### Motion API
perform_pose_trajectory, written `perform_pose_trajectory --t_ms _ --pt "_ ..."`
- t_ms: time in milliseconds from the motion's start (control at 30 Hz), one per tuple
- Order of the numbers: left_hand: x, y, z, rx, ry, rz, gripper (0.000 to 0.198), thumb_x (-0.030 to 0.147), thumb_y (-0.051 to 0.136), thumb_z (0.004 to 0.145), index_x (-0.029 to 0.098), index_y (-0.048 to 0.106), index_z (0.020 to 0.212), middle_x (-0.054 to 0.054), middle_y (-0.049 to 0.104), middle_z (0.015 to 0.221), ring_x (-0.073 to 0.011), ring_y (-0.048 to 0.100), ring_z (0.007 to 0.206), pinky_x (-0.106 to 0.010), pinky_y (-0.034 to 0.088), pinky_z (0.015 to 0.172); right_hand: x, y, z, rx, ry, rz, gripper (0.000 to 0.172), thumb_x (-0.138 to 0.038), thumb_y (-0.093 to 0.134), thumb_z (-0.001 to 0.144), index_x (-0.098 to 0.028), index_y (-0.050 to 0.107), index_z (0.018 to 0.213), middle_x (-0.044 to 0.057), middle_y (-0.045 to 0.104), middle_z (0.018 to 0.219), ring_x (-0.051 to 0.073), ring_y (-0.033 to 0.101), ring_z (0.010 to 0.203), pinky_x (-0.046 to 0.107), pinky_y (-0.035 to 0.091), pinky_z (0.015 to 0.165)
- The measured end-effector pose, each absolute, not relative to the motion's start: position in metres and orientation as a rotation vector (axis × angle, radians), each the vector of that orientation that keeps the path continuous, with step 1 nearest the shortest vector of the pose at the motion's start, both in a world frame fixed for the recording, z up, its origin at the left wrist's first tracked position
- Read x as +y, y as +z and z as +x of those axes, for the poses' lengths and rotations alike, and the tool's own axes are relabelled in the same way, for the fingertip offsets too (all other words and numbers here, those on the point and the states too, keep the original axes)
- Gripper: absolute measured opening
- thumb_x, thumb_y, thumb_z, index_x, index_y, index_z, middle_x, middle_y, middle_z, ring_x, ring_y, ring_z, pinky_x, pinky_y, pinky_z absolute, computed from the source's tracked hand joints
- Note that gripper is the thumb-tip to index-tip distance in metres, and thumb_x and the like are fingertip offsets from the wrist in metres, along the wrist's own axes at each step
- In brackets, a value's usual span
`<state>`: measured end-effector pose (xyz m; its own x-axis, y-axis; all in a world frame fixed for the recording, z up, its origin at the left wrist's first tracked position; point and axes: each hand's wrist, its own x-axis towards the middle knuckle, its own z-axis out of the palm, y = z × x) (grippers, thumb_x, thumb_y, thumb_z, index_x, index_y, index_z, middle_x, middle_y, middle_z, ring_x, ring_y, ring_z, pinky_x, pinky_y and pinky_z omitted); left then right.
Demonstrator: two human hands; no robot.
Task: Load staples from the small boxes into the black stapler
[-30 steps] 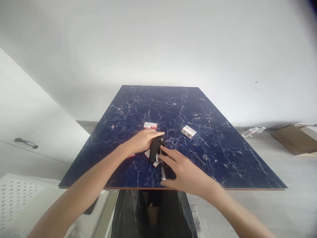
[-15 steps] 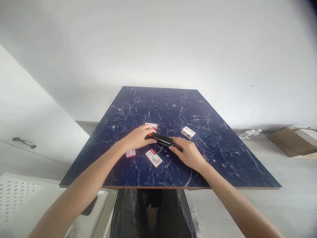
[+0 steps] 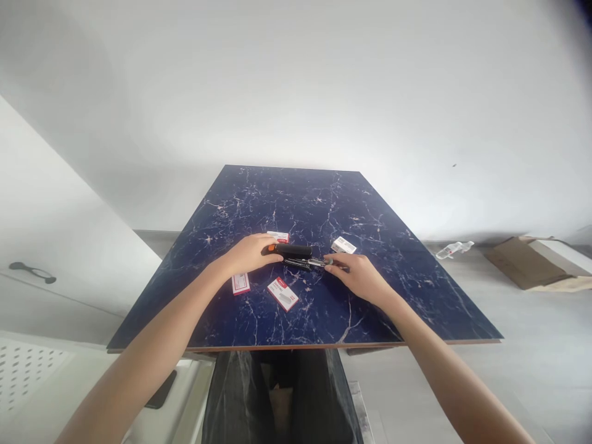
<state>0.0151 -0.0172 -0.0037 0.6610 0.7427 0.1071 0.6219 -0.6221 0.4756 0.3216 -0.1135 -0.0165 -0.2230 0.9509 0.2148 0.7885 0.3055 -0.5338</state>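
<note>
A black stapler (image 3: 296,251) with an orange patch at its left end lies across the space between my hands, above the table. My left hand (image 3: 252,254) is closed around that left end. A slim metal part (image 3: 317,263) shows at the stapler's right end, where the fingers of my right hand (image 3: 354,274) pinch it. Under the black top, the lower dark part is partly visible. Close by are a red-and-white box with a picture of staples (image 3: 283,293), a second red-and-white box (image 3: 240,283) near my left wrist, and another (image 3: 280,237) partly behind my left hand.
A white box (image 3: 343,245) sits just beyond my right hand. Everything rests on a dark blue marbled tabletop (image 3: 287,197) against a white wall. On the floor at right are a clear plastic bottle (image 3: 455,250) and a cardboard box (image 3: 513,262). A dark phone-like slab (image 3: 161,390) lies lower left.
The stapler's right end has come apart, and a metal part now shows between its black top and my right hand. My right hand has shifted slightly right relative to the stapler. The view has tilted a little.
</note>
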Motion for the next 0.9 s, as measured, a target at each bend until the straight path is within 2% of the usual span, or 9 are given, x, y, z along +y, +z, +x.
perform_pose_trajectory --t_ms 133,300,367,467,567,633,700,767,900 --pt "-0.018 -0.004 0.016 1.096 0.403 2.478 0.041 0.058 0.057 0.091 0.023 0.070 0.106 -0.008 0.070 0.108 -0.0239 0.065 0.090 -0.033 0.048 0.074 -0.108 -0.012 0.315 -2.043 0.449 -1.587 0.033 -0.032 0.065 0.092 -0.028 0.066 0.124 0.004 0.077 0.103 0.023 0.074 0.087 0.036 0.057 0.079" --pt "-0.020 -0.003 0.017 1.081 0.387 2.465 0.043 0.059 0.055 0.092 0.022 0.069 0.107 -0.009 0.069 0.106 -0.0228 0.065 0.086 -0.031 0.047 0.069 -0.101 -0.013 0.307 -2.101 0.409 -1.589 0.011 -0.032 0.066 0.091 -0.027 0.072 0.098 0.002 0.076 0.092 0.021 0.072 0.080 0.033 0.054 0.073" --pt "-0.020 -0.003 0.017 1.079 0.386 2.451 0.044 0.060 0.054 0.091 0.022 0.069 0.106 -0.009 0.069 0.106 -0.0227 0.065 0.085 -0.031 0.047 0.068 -0.101 -0.013 0.306 -2.146 0.369 -1.558 0.013 -0.032 0.063 0.092 -0.026 0.074 0.094 0.002 0.076 0.090 0.021 0.071 0.078 0.033 0.054 0.072" --pt "-0.020 -0.002 0.014 1.071 0.384 2.439 0.043 0.059 0.056 0.091 0.022 0.069 0.106 -0.010 0.070 0.109 -0.0236 0.066 0.088 -0.032 0.049 0.070 -0.109 -0.014 0.305 -2.093 0.306 -1.516 0.014 -0.030 0.062 0.092 -0.026 0.074 0.097 0.004 0.076 0.099 0.022 0.071 0.085 0.035 0.055 0.079" --pt "-0.019 0.000 0.010 1.023 0.388 2.414 0.041 0.052 0.064 0.088 0.025 0.067 0.118 -0.009 0.070 0.117 -0.0262 0.067 0.097 -0.034 0.051 0.076 -0.124 -0.020 0.304 -1.816 0.259 -1.631 0.016 -0.034 0.062 0.091 -0.024 0.071 0.100 0.007 0.076 0.099 0.025 0.073 0.088 0.038 0.056 0.079" --pt "-0.018 0.000 0.009 1.003 0.398 2.399 0.044 0.045 0.069 0.085 0.028 0.065 0.126 -0.009 0.070 0.122 -0.0278 0.067 0.102 -0.035 0.052 0.079 -0.134 -0.026 0.299 -1.657 0.340 -1.681 0.017 -0.038 0.061 0.090 -0.024 0.067 0.099 0.007 0.076 0.092 0.026 0.073 0.082 0.037 0.057 0.073" --pt "-0.018 0.001 0.008 1.007 0.410 2.395 0.047 0.039 0.071 0.084 0.030 0.064 0.130 -0.008 0.070 0.123 -0.0283 0.068 0.103 -0.036 0.052 0.081 -0.141 -0.032 0.287 -1.592 0.494 -1.634 0.017 -0.037 0.060 0.089 -0.024 0.063 0.099 0.008 0.076 0.097 0.024 0.073 0.075 0.036 0.058 0.067" --pt "-0.019 0.001 0.009 1.012 0.417 2.393 0.049 0.036 0.072 0.084 0.030 0.063 0.132 -0.008 0.071 0.122 -0.0281 0.068 0.103 -0.037 0.052 0.082 -0.144 -0.037 0.271 -1.532 0.649 -1.558 0.017 -0.032 0.059 0.086 -0.024 0.058 0.102 0.009 0.074 0.108 0.021 0.071 0.070 0.035 0.059 0.063" --pt "-0.018 0.001 0.009 1.015 0.447 2.408 0.048 0.035 0.072 0.084 0.032 0.063 0.131 -0.006 0.072 0.120 -0.0274 0.069 0.103 -0.037 0.051 0.084 -0.142 -0.040 0.241 -1.370 0.990 -1.418 0.026 -0.020 0.054 0.078 -0.025 0.048 0.102 0.004 0.074 0.101 0.018 0.070 0.066 0.032 0.061 0.061"
